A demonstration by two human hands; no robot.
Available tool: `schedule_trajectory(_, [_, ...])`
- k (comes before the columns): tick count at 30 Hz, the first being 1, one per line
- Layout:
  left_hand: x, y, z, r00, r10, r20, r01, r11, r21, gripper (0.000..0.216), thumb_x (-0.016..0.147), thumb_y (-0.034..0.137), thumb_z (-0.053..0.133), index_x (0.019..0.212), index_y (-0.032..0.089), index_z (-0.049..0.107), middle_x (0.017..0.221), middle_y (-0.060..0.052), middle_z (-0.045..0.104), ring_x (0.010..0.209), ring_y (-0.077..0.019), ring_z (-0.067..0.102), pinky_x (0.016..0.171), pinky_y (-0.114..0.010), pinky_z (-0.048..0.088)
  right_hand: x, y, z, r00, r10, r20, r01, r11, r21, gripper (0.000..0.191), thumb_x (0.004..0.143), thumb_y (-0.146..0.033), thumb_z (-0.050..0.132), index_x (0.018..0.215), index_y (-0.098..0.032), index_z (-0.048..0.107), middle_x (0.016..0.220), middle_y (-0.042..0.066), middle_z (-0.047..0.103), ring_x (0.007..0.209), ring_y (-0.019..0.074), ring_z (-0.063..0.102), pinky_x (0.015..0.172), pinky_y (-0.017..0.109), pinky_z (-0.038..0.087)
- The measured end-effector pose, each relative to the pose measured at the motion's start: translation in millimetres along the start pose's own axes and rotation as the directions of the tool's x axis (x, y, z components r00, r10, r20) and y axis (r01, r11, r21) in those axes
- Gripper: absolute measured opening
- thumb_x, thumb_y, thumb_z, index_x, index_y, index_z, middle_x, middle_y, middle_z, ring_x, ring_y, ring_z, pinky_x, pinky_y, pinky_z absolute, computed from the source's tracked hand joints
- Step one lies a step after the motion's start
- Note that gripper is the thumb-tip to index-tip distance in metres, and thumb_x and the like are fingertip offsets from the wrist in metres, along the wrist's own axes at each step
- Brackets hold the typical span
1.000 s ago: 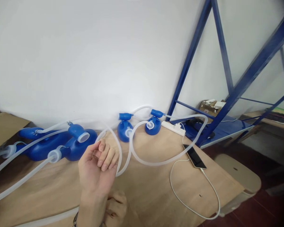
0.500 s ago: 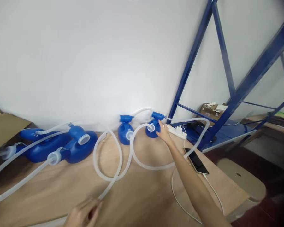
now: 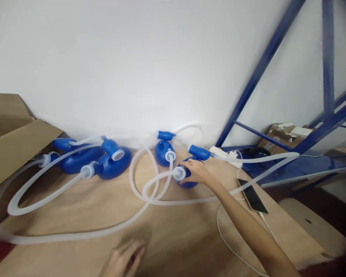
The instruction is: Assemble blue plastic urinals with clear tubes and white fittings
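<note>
My right hand (image 3: pixel 197 172) is wrapped over the top of a blue plastic bottle (image 3: pixel 188 184) with a clear-white neck cap (image 3: pixel 179 173) and a translucent hose leading off it. A small blue cylinder (image 3: pixel 200 151) sits just behind that hand. My left hand (image 3: pixel 126 258) hovers low over the table's front, fingers loosely curled, thumb apart, with nothing visible in it. A second blue bottle (image 3: pixel 162 154) stands against the wall with its own hose. The pale hose (image 3: pixel 83 235) loops across the table, apart from my left hand.
Two larger blue bottles (image 3: pixel 115 166) with hoses lie at the left by a cardboard box (image 3: pixel 25 150). On the right are a phone (image 3: pixel 253 197) with a white cable, a power strip (image 3: pixel 219 152), a blue metal frame (image 3: pixel 259 77) and a stool (image 3: pixel 314 223).
The right bottle has come forward and turned its neck leftward under my right hand. My left hand has come away from the hose. The view has shifted, showing more of the box.
</note>
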State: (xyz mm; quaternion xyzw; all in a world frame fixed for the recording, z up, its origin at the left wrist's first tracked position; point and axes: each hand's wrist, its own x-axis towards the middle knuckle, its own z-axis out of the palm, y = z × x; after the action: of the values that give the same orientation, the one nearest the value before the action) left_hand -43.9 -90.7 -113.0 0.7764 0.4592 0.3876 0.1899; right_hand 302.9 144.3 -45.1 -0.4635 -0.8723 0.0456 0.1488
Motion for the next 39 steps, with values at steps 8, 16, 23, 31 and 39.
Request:
schedule_trajectory(8, [61.8, 41.1, -5.6, 0.987, -0.018, -0.159, 0.024, 0.999, 0.035, 0.026, 0.105, 0.027, 0.056, 0.129, 0.022, 0.066, 0.104, -0.007, 0.079, 0.078, -0.0176, 0.076, 0.07, -0.027, 0.062, -1.2, -105.0, 19.4, 0.938, -0.342, 0.06, 0.33, 0.932, 0.147, 0.069, 0.086, -0.066, 0.077, 0.133, -0.016, 0.066, 0.125, 0.018, 0.074, 0.115, 0.0347, 0.068, 0.105, 0.049, 0.05])
schedule_trajectory(16, [129.0, 29.4, 8.0, 0.962, 0.269, 0.044, -0.228, 0.708, 0.668, 0.044, 0.101, 0.036, 0.065, 0.139, 0.012, 0.062, 0.131, -0.021, 0.07, 0.115, -0.0358, 0.066, 0.088, -0.046, 0.051, -0.8, -81.1, 11.1, 0.938, -0.342, 0.047, 0.303, 0.88, 0.365, 0.025, 0.109, -0.032, 0.051, 0.116, -0.019, 0.072, 0.115, 0.011, 0.074, 0.108, 0.026, 0.069, 0.099, 0.042, 0.056])
schedule_trajectory(23, [169.3, 33.3, 35.6, 0.998, 0.053, 0.031, -0.061, 0.757, 0.651, 0.025, 0.103, 0.021, 0.051, 0.099, 0.011, 0.073, 0.096, -0.021, 0.075, 0.098, -0.0359, 0.067, 0.091, -0.05, 0.044, -10.5, -80.7, 32.3, 0.974, -0.19, -0.121, 0.219, 0.924, 0.313, 0.033, 0.111, -0.025, 0.042, 0.134, -0.022, 0.066, 0.122, 0.012, 0.074, 0.11, 0.0253, 0.072, 0.098, 0.041, 0.058])
schedule_trajectory(31, [178.9, 1.5, 47.6, 0.954, -0.086, -0.289, 0.189, 0.917, 0.35, 0.045, 0.111, 0.026, 0.027, 0.089, 0.019, 0.065, 0.082, -0.009, 0.074, 0.075, -0.0208, 0.07, 0.075, -0.032, 0.05, -14.7, -85.5, 27.2, 0.996, -0.007, -0.083, 0.021, 0.987, 0.161, 0.037, 0.106, -0.051, 0.058, 0.118, -0.019, 0.072, 0.115, 0.011, 0.08, 0.105, 0.0283, 0.077, 0.09, 0.037, 0.054])
schedule_trajectory(39, [150.4, -30.8, -59.0, 0.825, -0.204, -0.527, 0.42, 0.845, 0.33, 0.052, 0.099, 0.049, 0.06, 0.137, 0.014, 0.06, 0.12, -0.016, 0.075, 0.112, -0.0346, 0.069, 0.104, -0.051, 0.05, -15.5, -74.1, 20.6, 0.996, -0.082, -0.039, 0.084, 0.996, 0.039, 0.041, 0.112, -0.046, 0.048, 0.102, -0.021, 0.079, 0.109, 0.007, 0.081, 0.099, 0.0223, 0.074, 0.077, 0.031, 0.045])
